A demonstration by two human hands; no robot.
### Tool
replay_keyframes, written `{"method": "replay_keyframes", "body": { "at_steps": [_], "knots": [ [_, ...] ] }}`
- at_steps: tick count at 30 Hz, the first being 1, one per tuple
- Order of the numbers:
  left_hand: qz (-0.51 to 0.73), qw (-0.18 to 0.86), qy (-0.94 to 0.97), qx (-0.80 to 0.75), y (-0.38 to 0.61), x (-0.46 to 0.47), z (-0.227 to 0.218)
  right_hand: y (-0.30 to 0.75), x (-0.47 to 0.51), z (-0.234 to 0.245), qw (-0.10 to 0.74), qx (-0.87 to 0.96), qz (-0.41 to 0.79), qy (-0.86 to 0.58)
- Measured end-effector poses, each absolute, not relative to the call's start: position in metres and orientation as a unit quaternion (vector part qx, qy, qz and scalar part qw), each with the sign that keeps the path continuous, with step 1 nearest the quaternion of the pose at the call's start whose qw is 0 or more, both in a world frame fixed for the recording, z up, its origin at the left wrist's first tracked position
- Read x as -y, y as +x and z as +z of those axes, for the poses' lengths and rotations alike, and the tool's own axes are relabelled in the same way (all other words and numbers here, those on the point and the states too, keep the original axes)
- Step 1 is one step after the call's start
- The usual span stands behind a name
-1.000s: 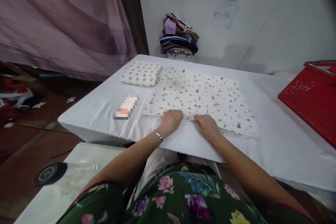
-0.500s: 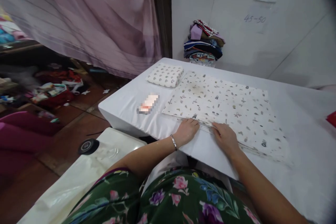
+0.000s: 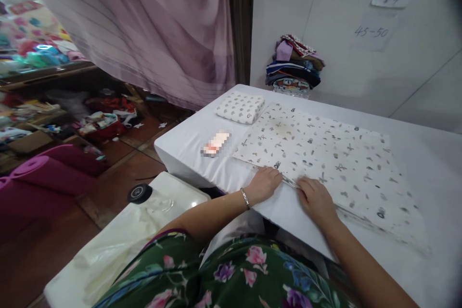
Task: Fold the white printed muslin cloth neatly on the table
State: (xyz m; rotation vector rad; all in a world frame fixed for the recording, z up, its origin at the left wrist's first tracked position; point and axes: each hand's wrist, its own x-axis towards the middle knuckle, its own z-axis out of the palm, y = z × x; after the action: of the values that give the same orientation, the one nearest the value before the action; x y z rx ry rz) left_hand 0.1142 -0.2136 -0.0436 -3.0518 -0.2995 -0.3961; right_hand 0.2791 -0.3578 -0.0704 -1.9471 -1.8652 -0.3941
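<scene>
A printed cream cloth [image 3: 325, 154] lies spread flat on the white-covered table [image 3: 187, 144]. My left hand [image 3: 265, 184], with a bracelet on its wrist, rests on the cloth's near edge, fingers curled onto the hem. My right hand [image 3: 315, 197] lies just to the right on the same edge, fingers bent over the layered hem. Whether either hand pinches the fabric or only presses it is unclear. A smaller folded cloth [image 3: 240, 107] with the same kind of print sits at the table's far left.
A blurred pinkish packet [image 3: 215, 143] lies left of the cloth. Folded clothes [image 3: 294, 65] are stacked against the white wall. A purple curtain [image 3: 162, 33] hangs at left over cluttered floor goods. A white plastic-covered surface [image 3: 119, 245] with a black cap [image 3: 139, 193] stands below the table.
The view has swung left, revealing more floor clutter and hiding the red basket. Both hands stay on the cloth's near edge, little changed.
</scene>
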Motion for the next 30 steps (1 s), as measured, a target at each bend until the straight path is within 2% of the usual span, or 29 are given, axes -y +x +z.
{"method": "replay_keyframes", "body": {
  "at_steps": [9, 13, 24, 30],
  "knots": [
    [-0.14, 0.0, -0.984, 0.111, 0.118, 0.213, -0.042, 0.276, 0.356, -0.072, 0.186, 0.654, -0.137, -0.721],
    [-0.151, -0.032, -0.979, 0.13, 0.116, 0.212, -0.039, 0.278, 0.353, -0.071, 0.219, 0.629, -0.106, -0.738],
    [-0.23, -0.09, -0.863, 0.441, 0.045, 0.155, -0.039, 0.282, 0.352, -0.071, 0.251, 0.583, -0.048, -0.771],
    [-0.207, -0.126, -0.857, 0.454, 0.044, 0.129, -0.037, 0.283, 0.354, -0.071, 0.255, 0.587, -0.044, -0.767]
  ]
}}
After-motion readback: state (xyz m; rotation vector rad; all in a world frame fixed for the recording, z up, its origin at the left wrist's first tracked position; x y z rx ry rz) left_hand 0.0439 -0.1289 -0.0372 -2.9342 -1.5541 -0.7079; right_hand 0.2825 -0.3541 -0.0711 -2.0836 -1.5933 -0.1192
